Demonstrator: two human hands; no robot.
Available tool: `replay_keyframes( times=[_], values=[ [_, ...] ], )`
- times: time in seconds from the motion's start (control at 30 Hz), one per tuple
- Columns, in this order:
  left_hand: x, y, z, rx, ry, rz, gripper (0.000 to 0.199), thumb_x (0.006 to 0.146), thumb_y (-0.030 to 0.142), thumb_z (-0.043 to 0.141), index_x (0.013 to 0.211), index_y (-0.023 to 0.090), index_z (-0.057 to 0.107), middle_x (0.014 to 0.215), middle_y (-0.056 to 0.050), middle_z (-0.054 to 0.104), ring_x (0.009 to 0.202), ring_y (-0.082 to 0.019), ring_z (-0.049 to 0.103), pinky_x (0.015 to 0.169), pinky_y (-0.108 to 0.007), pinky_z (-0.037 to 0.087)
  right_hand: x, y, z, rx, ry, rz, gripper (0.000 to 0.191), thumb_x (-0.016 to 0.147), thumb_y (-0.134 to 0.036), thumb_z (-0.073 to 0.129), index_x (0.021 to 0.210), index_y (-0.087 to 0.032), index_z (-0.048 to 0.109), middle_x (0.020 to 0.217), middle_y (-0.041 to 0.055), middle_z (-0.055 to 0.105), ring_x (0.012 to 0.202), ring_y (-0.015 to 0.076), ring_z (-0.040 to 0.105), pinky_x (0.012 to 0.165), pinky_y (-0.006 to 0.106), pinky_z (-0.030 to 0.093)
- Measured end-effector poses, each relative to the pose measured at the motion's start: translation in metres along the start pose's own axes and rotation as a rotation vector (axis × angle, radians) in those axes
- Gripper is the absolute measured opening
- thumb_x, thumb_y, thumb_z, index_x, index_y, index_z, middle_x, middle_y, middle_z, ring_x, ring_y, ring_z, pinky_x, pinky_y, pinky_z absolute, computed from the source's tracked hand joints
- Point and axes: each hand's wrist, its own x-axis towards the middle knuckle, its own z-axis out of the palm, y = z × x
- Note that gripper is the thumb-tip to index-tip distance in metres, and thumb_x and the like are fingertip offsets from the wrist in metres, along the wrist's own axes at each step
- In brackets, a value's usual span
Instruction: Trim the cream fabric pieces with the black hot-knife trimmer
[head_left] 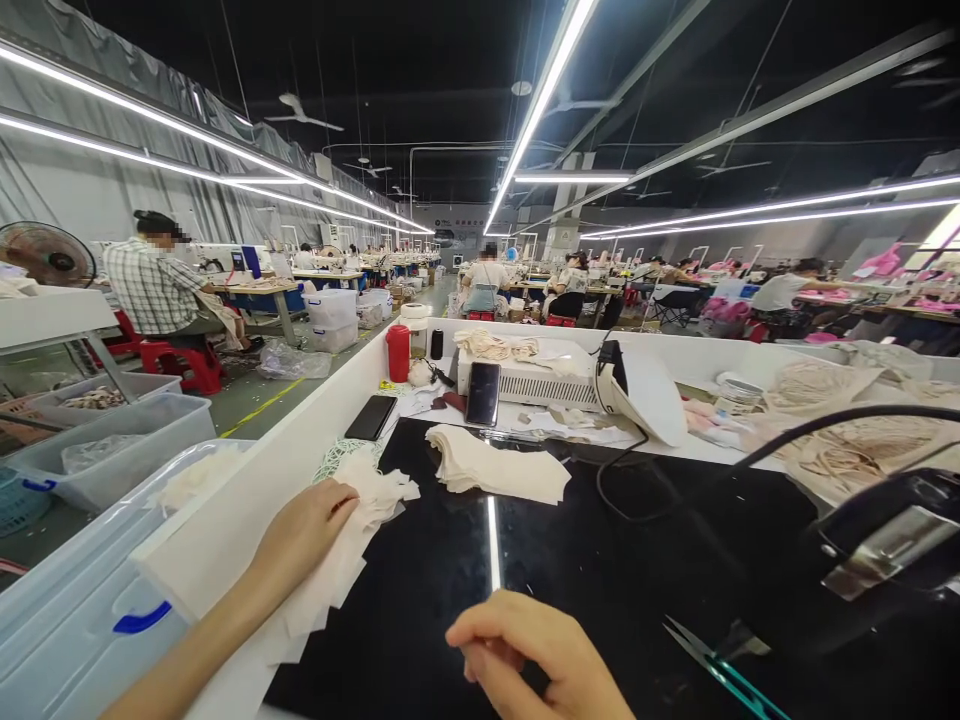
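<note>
Fanned cream fabric pieces [322, 590] lie along the left edge of the black tabletop [420, 610], at 9 o'clock; bare surface opens toward 3 o'clock. Left hand [311, 525] rests palm-down on them, fingers bent; pinch cannot be determined. Right hand [536, 655], at 6 o'clock, is loosely curled above the tabletop, with no item visible; thumb-to-index contact is unclear. The pieces' long axis runs 7 to 1 o'clock. Folded fabric stack [499, 465] at 12; teal-handled scissors [724, 670] at 4
</note>
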Motion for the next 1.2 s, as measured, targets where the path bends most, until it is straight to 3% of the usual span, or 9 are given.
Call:
replay_keyframes(
  times=[0.17, 0.33, 0.47, 0.57, 0.67, 0.73, 0.87, 1.03, 1.2],
  values=[
    [0.000, 0.007, -0.008, -0.112, 0.065, -0.052, 0.037, 0.098, 0.054, 0.046, 0.097, 0.028, 0.072, 0.113, -0.003, 0.073, 0.103, -0.028, 0.067, 0.085, -0.036, 0.047, 0.016, 0.014, 0.000, 0.032, -0.125, 0.145, 0.023, 0.095, -0.027, 0.059, 0.102, -0.024, 0.080, 0.087, 0.0039, 0.077, 0.076, 0.0153, 0.068, 0.065, 0.023, 0.048],
    [0.000, 0.036, -0.023, -0.302, 0.104, -0.032, 0.036, 0.093, 0.059, 0.049, 0.090, 0.026, 0.065, 0.091, -0.001, 0.069, 0.090, -0.025, 0.065, 0.082, -0.033, 0.048, 0.041, 0.017, -0.003, 0.187, 0.066, 0.321, 0.037, 0.089, -0.046, 0.064, 0.114, -0.022, 0.075, 0.102, 0.0072, 0.071, 0.084, 0.0195, 0.063, 0.066, 0.029, 0.049],
    [-0.002, 0.070, -0.031, -0.487, 0.021, 0.015, 0.040, 0.091, 0.062, 0.049, 0.086, 0.025, 0.062, 0.082, 0.000, 0.061, 0.081, -0.022, 0.060, 0.078, -0.032, 0.050, 0.064, 0.023, -0.006, 0.334, 0.202, 0.351, 0.083, 0.074, -0.064, 0.080, 0.143, -0.021, 0.060, 0.135, 0.0131, 0.064, 0.116, 0.0269, 0.061, 0.095, 0.038, 0.052],
    [-0.005, 0.090, -0.027, -0.641, -0.110, 0.016, 0.041, 0.093, 0.062, 0.047, 0.087, 0.024, 0.059, 0.082, 0.000, 0.058, 0.076, -0.020, 0.057, 0.070, -0.030, 0.051, 0.071, 0.022, -0.001, 0.562, 0.115, 0.368, 0.085, 0.072, -0.075, 0.080, 0.137, -0.021, 0.066, 0.133, 0.0116, 0.067, 0.127, 0.0275, 0.058, 0.111, 0.040, 0.042],
    [-0.005, 0.100, -0.017, -0.782, -0.231, -0.030, 0.038, 0.093, 0.061, 0.049, 0.090, 0.024, 0.057, 0.081, 0.001, 0.054, 0.073, -0.018, 0.053, 0.065, -0.027, 0.049, 0.067, 0.016, 0.008, 0.784, -0.054, 0.368, 0.066, 0.075, -0.075, 0.080, 0.106, -0.016, 0.077, 0.099, 0.0075, 0.073, 0.098, 0.0219, 0.065, 0.101, 0.037, 0.046],
    [-0.003, 0.102, -0.008, -0.791, -0.252, -0.052, 0.040, 0.094, 0.062, 0.050, 0.088, 0.024, 0.056, 0.082, 0.001, 0.053, 0.073, -0.018, 0.050, 0.065, -0.027, 0.047, 0.062, 0.014, 0.013, 0.830, -0.058, 0.379, 0.060, 0.071, -0.068, 0.087, 0.096, -0.015, 0.077, 0.087, 0.0041, 0.071, 0.086, 0.0176, 0.064, 0.091, 0.033, 0.048],
    [-0.001, 0.103, 0.006, -0.698, -0.299, -0.049, 0.053, 0.089, 0.074, 0.054, 0.076, 0.022, 0.053, 0.073, 0.002, 0.052, 0.069, -0.018, 0.048, 0.060, -0.027, 0.041, 0.052, 0.020, 0.013, 0.774, -0.001, 0.337, 0.054, 0.071, -0.060, 0.091, 0.098, -0.016, 0.072, 0.086, 0.0004, 0.071, 0.083, 0.0133, 0.063, 0.081, 0.026, 0.050],
    [-0.003, 0.108, 0.015, -0.610, -0.403, 0.014, 0.057, 0.081, 0.077, 0.062, 0.072, 0.020, 0.057, 0.068, 0.003, 0.051, 0.066, -0.017, 0.047, 0.058, -0.026, 0.036, 0.041, 0.029, 0.009, 0.681, -0.047, 0.446, 0.066, 0.069, -0.070, 0.086, 0.103, -0.017, 0.066, 0.079, -0.0028, 0.063, 0.057, 0.0079, 0.050, 0.046, 0.021, 0.043],
    [0.000, 0.107, 0.027, -0.560, -0.382, 0.060, 0.057, 0.084, 0.075, 0.058, 0.068, 0.020, 0.054, 0.069, 0.003, 0.049, 0.069, -0.017, 0.045, 0.063, -0.026, 0.036, 0.031, 0.025, 0.006, 0.597, -0.035, 0.562, 0.045, 0.070, -0.052, 0.091, 0.086, -0.016, 0.067, 0.062, -0.0090, 0.041, 0.052, 0.0049, 0.034, 0.043, 0.018, 0.030]
  ],
)
